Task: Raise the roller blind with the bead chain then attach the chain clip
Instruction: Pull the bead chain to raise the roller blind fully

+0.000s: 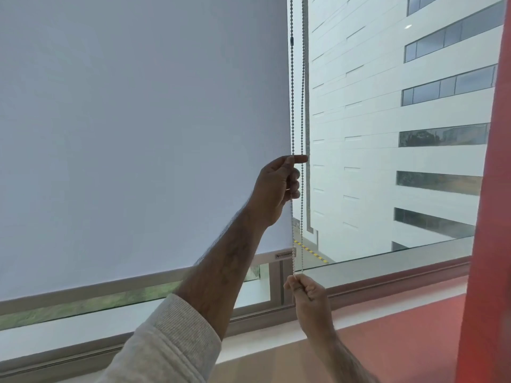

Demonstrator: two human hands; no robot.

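Observation:
A white roller blind covers most of the window, and its bottom bar hangs a little above the sill. The metal bead chain runs down the blind's right edge as two strands. My left hand is raised and pinches the left strand between thumb and forefinger. Lower down, my right hand is closed around the bottom of the chain loop. A small dark connector sits on the left strand near the top. I see no chain clip.
A red wall or pillar stands at the right. The window frame and a pale sill run below the hands. Through the bare glass a white building is visible outside.

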